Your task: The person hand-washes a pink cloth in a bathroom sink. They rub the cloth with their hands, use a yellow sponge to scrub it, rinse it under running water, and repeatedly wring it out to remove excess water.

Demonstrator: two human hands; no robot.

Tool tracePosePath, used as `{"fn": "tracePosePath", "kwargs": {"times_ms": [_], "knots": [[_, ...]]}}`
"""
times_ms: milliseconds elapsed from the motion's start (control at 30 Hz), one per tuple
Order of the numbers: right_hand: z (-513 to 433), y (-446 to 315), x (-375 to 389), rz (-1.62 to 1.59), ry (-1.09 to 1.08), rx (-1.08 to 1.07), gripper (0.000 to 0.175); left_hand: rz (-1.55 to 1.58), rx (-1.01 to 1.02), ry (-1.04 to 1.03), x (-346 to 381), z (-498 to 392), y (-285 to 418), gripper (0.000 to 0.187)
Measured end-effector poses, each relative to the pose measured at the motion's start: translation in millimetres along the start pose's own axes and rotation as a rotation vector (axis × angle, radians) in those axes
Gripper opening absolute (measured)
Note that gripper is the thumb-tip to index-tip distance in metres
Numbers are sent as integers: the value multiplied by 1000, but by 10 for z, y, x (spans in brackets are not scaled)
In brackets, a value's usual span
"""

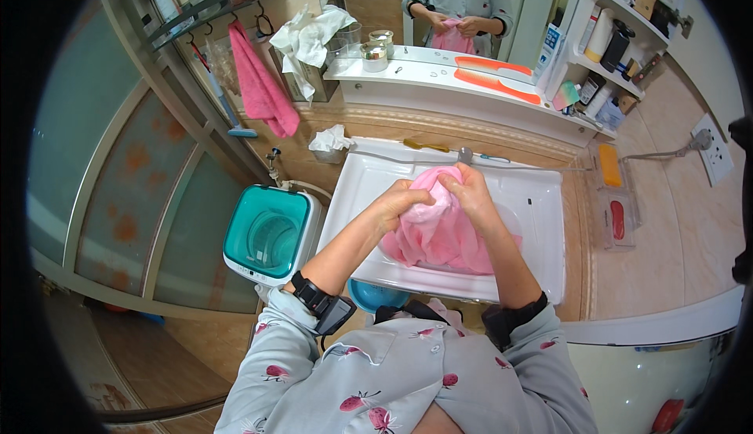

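Note:
A wet-looking pink cloth or garment [450, 237] hangs from both my hands over the basin of a white washbasin [538, 257]. My left hand [403, 202] grips its bunched upper part from the left, thumb on top. On the right of the same bunch, my right hand [467, 193] pinches the fabric close beside the left one. The cloth's lower folds spread into the basin and hide most of its bowl. White patches that look like suds show on the fabric between my hands. The faucet [465, 154] stands just behind my right hand.
A small washing machine [267, 234] with a teal lid stands left of the washbasin, a blue basin [376, 294] below its front edge. Toothbrushes [426, 146] lie along the back rim. Above are a mirror shelf with an orange comb [497, 86] and a hanging pink towel [259, 81].

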State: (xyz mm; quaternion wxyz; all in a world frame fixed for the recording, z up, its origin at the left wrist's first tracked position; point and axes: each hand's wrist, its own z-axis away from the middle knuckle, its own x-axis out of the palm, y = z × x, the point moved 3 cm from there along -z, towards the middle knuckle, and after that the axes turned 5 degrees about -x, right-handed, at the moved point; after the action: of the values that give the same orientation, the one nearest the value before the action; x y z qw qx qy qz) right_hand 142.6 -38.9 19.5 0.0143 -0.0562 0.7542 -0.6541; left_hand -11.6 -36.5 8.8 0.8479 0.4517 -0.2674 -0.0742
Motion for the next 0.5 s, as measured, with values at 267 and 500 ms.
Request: {"fn": "tracePosePath", "kwargs": {"times_ms": [267, 500], "knots": [[4, 45, -5, -47, 41, -28, 12, 8, 28, -87, -8, 159, 83, 28], [-4, 115, 34, 18, 14, -116, 11, -56, -12, 86, -16, 69, -13, 28]]}}
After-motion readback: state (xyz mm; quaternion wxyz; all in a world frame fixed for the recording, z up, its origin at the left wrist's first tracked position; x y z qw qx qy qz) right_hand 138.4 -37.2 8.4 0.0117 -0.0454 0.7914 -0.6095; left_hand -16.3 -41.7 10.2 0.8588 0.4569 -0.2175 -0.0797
